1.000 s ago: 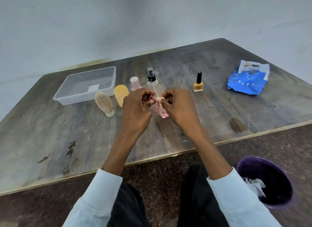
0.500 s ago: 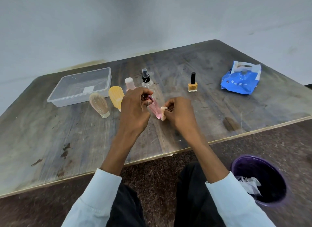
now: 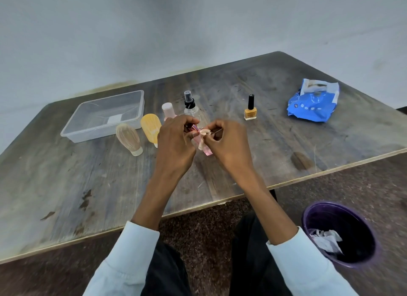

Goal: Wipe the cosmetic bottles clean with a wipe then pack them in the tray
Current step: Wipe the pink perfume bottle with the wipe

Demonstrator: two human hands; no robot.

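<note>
My left hand [image 3: 176, 143] grips the top of a slim pink bottle [image 3: 207, 150] held above the table's middle. My right hand [image 3: 229, 143] pinches a small crumpled wipe [image 3: 203, 134] against that bottle's side. Behind the hands stand a clear spray bottle [image 3: 189, 105] with a black pump and a pink bottle [image 3: 168, 111] with a pale cap. A beige bottle [image 3: 128, 138] and a yellow bottle [image 3: 150, 127] lie to the left. A yellow nail polish bottle [image 3: 250, 109] stands to the right. The clear plastic tray [image 3: 92, 133] sits at the back left.
A blue wipe packet [image 3: 312, 104] lies at the back right of the wooden table [image 3: 66, 185]. A purple bin [image 3: 339, 234] with crumpled wipes in it stands on the floor at the lower right, past the table's front edge.
My right hand has moved the wipe back up along the pink bottle, close to my left hand. The view has shifted a little.
</note>
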